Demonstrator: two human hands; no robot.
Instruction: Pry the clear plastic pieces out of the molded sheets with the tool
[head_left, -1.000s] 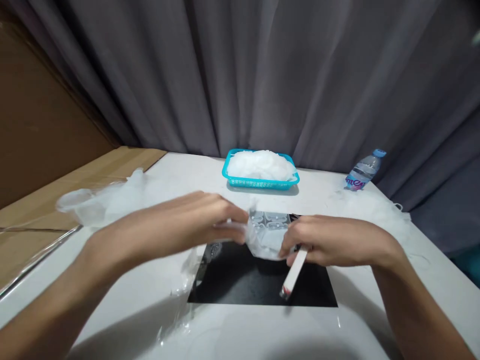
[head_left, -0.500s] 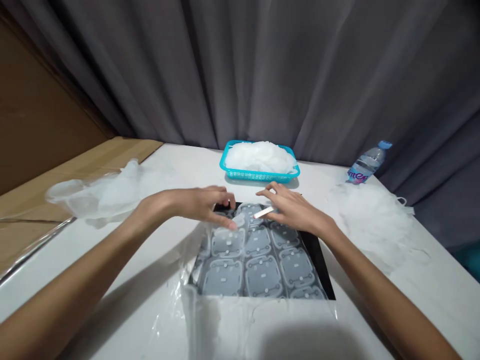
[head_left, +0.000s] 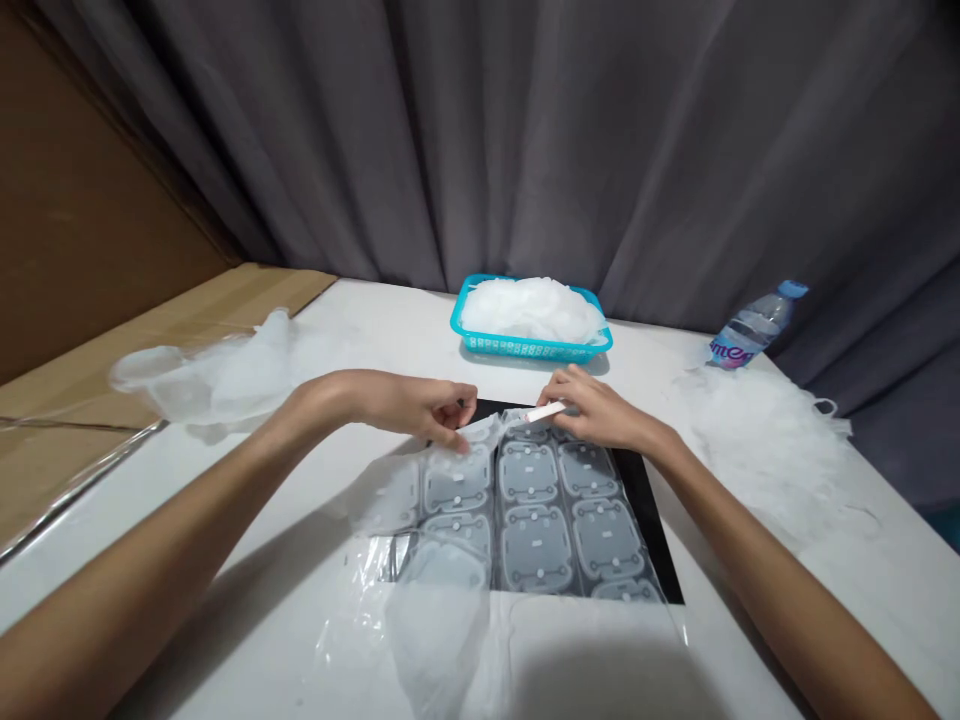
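A clear plastic sheet with rows of translucent rounded-square pieces (head_left: 536, 548) lies over a black mat (head_left: 651, 530) on the white table. My left hand (head_left: 442, 412) is at the sheet's far left part, thumb and fingers pinched on the plastic. Near the far edge, my right hand (head_left: 589, 405) has its fingers closed round a small white stick (head_left: 545, 411), its fingertips close to the sheet. The sheet's left part is creased and spreads past the mat toward the table's near side.
Behind the hands stands a blue basket (head_left: 536, 349) of white translucent material. A water bottle (head_left: 754, 325) leans at the right above a translucent heap (head_left: 765, 460). More translucent film (head_left: 217, 380) lies at the left beside cardboard (head_left: 262, 290).
My left fingers have closed on the plastic. My right fingers have drawn together round the stick. The sheet's left part has shifted and creased; the whole view has moved slightly.
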